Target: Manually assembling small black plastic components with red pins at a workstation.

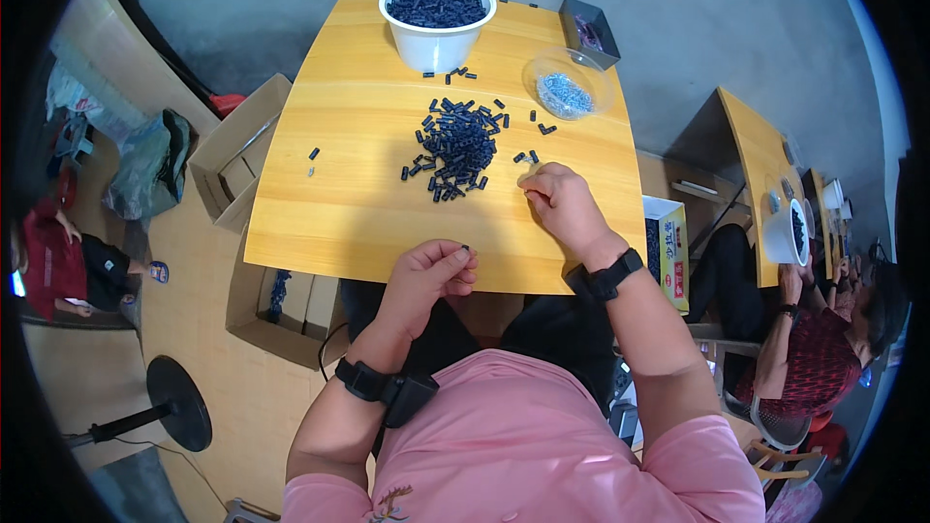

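My left hand (pixel 426 279) is closed at the table's near edge, thumb and forefinger pinching a small black plastic piece (pixel 466 248). Over the right part of the table, my right hand (pixel 567 211) has its fingertips pressed together; whatever is between them is too small to make out. Just beyond those fingertips lie a couple of black pieces and a tiny silvery bit (pixel 526 159). A loose pile of short black plastic pieces (pixel 460 145) sits mid-table, ahead of both hands. Small shiny metal parts (pixel 565 94) fill a clear round bowl (pixel 605 87) at the far right.
A white bucket (pixel 436 46) heaped with black pieces stands at the table's (pixel 320 203) far edge, near a dark tray (pixel 605 50). Cardboard boxes (pixel 276 324) flank the left side; a yellow box (pixel 671 271) is at the right. Another person (pixel 814 358) works at a table further right.
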Action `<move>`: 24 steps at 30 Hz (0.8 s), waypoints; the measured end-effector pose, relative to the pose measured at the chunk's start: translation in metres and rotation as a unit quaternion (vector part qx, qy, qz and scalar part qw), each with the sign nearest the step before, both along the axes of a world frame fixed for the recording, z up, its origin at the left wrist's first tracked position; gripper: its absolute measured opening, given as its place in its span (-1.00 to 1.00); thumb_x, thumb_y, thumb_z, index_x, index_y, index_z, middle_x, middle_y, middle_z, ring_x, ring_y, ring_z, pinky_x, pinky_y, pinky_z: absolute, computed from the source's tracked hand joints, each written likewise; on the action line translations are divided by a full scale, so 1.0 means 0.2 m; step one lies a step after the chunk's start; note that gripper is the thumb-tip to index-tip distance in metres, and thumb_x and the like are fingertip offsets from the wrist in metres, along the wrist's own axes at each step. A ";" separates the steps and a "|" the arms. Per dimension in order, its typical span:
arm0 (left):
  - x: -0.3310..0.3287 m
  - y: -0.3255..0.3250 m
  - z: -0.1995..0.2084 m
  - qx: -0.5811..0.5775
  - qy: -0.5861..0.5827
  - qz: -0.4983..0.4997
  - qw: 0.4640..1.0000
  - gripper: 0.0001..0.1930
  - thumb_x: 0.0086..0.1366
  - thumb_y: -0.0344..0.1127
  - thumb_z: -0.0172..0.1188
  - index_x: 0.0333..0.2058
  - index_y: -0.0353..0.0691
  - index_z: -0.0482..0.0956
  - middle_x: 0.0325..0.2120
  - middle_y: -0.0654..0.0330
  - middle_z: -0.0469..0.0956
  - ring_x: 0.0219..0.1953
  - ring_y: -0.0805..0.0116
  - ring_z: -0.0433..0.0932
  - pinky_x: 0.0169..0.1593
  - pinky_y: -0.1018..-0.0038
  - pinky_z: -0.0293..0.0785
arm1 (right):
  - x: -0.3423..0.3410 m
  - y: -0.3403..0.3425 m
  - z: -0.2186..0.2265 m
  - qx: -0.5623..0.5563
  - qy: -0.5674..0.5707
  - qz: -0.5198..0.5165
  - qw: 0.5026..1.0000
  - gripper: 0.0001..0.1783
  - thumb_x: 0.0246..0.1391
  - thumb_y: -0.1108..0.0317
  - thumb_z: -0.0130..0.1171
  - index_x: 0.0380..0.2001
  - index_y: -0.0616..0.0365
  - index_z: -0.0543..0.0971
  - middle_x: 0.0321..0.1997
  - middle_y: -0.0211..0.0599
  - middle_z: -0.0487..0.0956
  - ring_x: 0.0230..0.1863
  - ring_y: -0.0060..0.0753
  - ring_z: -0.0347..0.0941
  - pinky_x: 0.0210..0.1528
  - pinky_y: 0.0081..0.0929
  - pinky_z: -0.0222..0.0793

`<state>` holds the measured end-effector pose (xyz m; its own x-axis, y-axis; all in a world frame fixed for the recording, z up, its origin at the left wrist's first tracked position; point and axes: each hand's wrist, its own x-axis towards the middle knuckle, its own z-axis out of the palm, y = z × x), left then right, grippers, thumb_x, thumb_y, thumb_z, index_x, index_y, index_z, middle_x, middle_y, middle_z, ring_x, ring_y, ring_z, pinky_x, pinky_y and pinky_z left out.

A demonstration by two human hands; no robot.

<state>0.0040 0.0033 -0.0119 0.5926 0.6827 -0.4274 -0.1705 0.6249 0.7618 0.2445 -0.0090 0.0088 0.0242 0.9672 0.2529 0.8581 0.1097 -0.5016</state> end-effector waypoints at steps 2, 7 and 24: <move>0.00 0.00 -0.01 -0.004 -0.007 -0.006 1.000 -0.84 0.26 -0.34 0.13 -0.27 -0.30 0.54 -0.40 0.21 0.58 -0.41 0.50 0.55 -0.32 0.58 0.53 | 0.00 0.02 0.00 -0.006 -0.019 0.014 1.000 -0.89 -0.12 0.58 0.08 -0.48 0.22 0.56 -0.43 -0.09 0.49 -0.29 -0.05 0.44 -0.21 -0.31 0.40; 0.00 0.00 -0.01 0.003 -0.013 -0.002 1.000 -0.82 0.27 -0.33 0.13 -0.24 -0.31 0.53 -0.38 0.19 0.58 -0.39 0.48 0.56 -0.30 0.58 0.53 | -0.02 0.04 0.02 -0.035 -0.074 0.029 0.996 -0.94 -0.12 0.58 0.06 -0.51 0.24 0.50 -0.45 -0.08 0.47 -0.31 -0.04 0.43 -0.22 -0.29 0.40; 0.01 -0.03 0.03 0.068 0.005 -0.037 0.997 -0.77 0.27 -0.29 0.13 -0.18 -0.31 0.53 -0.36 0.21 0.57 -0.36 0.51 0.54 -0.27 0.61 0.49 | -0.18 -0.19 0.11 -0.146 0.494 -0.075 0.854 -0.87 -0.02 0.57 0.14 -0.33 0.25 0.57 -0.46 -0.51 0.53 -0.50 -0.75 0.36 -0.46 -0.75 0.26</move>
